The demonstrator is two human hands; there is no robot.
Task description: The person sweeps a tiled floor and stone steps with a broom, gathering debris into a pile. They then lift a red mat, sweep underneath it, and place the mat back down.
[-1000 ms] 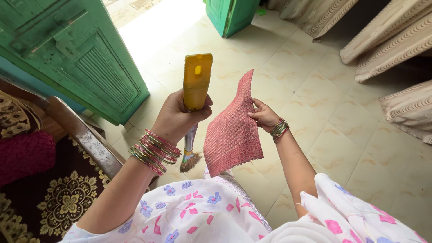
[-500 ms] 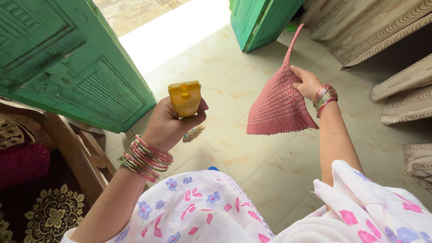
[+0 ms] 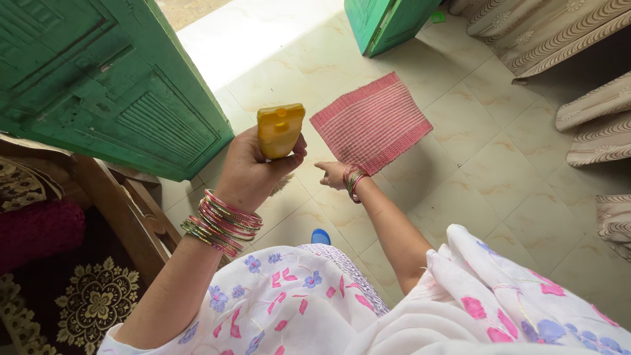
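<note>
Floor tiles (image 3: 499,177), glossy cream stone, carry a pink woven mat (image 3: 372,121) lying flat between two green wooden doors (image 3: 98,85). Thin, ribbed and floppy, the mat looks light; an edge or corner suits pinching. Right hand (image 3: 334,174) hovers near its corner, fingers loose, holding nothing. Left hand (image 3: 253,171) wraps tightly round a broom's smooth yellow plastic handle (image 3: 280,130), rigid and light.

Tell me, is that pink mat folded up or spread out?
Spread out. The pink mat lies flat on the tiled floor, all four corners showing, apart from the right hand.
</note>
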